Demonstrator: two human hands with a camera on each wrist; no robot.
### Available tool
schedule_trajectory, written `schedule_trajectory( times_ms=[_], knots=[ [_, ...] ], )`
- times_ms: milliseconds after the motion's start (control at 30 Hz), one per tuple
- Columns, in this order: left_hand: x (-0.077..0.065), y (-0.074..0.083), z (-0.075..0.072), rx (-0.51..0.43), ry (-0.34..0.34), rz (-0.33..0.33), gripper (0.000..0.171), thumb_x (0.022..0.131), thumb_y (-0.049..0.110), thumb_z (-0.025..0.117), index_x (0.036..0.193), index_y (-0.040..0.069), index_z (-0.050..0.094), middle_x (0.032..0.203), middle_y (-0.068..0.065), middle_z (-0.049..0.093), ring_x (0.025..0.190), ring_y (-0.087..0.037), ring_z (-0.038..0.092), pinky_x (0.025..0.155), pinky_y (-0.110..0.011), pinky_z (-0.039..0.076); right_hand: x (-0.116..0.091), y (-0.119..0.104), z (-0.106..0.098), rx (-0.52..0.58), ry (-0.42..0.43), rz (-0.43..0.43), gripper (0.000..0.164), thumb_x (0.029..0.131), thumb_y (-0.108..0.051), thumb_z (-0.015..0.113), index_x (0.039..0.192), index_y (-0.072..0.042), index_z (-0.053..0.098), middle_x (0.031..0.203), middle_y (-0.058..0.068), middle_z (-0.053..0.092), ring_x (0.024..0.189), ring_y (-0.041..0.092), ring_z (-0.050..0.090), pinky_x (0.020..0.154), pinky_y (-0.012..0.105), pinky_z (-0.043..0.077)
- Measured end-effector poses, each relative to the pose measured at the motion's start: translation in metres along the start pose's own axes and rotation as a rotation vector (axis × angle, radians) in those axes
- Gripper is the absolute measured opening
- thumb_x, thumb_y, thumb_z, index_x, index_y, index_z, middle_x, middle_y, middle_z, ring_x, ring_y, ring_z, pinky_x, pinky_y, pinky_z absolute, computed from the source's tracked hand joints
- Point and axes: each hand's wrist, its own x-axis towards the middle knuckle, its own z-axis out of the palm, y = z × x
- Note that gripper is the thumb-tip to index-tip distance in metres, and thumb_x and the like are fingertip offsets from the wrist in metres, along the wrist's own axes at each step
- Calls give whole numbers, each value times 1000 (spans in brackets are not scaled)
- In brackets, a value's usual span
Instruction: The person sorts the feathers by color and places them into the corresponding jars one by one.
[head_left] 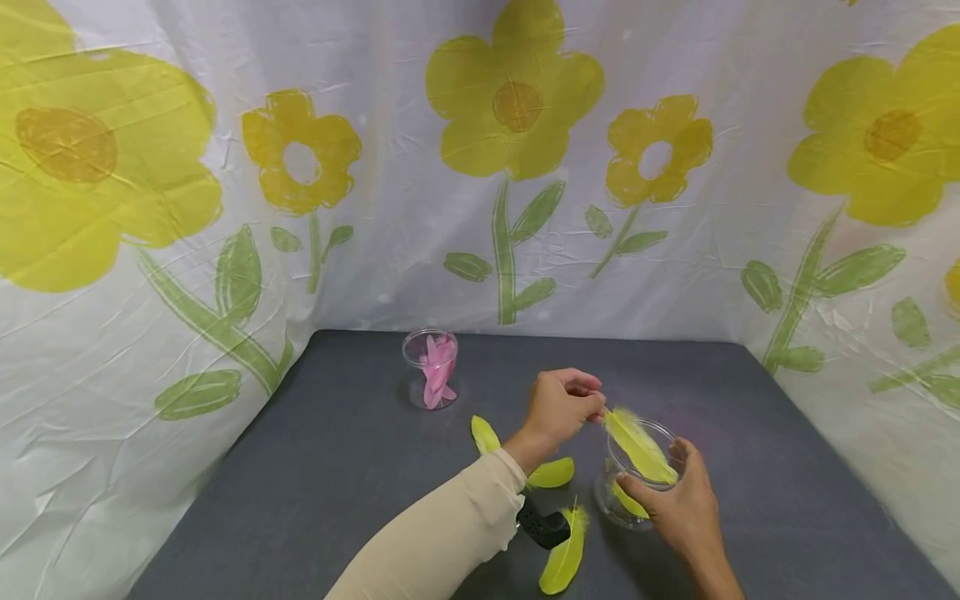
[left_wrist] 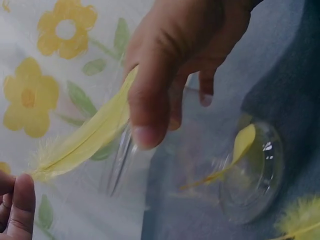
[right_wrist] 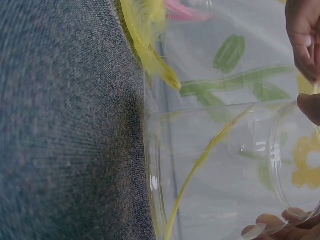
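My left hand (head_left: 558,408) pinches a yellow feather (head_left: 637,446) by its quill end. The feather slants down across the mouth of a clear plastic jar (head_left: 609,507), its broad end close to my right thumb. Around the jar near its rim, my right hand (head_left: 686,504) holds it upright on the dark table. Inside stands another yellow feather (right_wrist: 200,160), leaning against the wall in the right wrist view. From the left wrist, the pinched feather (left_wrist: 85,142) stretches between both hands, its tip hidden behind the right thumb.
Yellow feathers lie left of the jar: one (head_left: 485,433) partly behind the left forearm, one (head_left: 551,473) beside the wrist, one (head_left: 564,560) nearer the front. A second clear jar (head_left: 415,379) holding pink feathers (head_left: 438,371) stands farther back. A flower-printed curtain (head_left: 390,250) surrounds the table.
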Motion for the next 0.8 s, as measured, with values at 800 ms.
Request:
schedule_trajectory(
  times_ms=[800],
  knots=[
    [-10, -21, 38, 7, -43, -105, 12, 82, -10, 70, 87, 1, 70, 69, -2, 64, 57, -17, 65, 59, -36, 57, 0, 0, 0, 10, 1, -20, 120, 71, -49, 83, 149, 6, 11, 145, 33, 28, 130, 48, 30, 98, 65, 30]
  ],
)
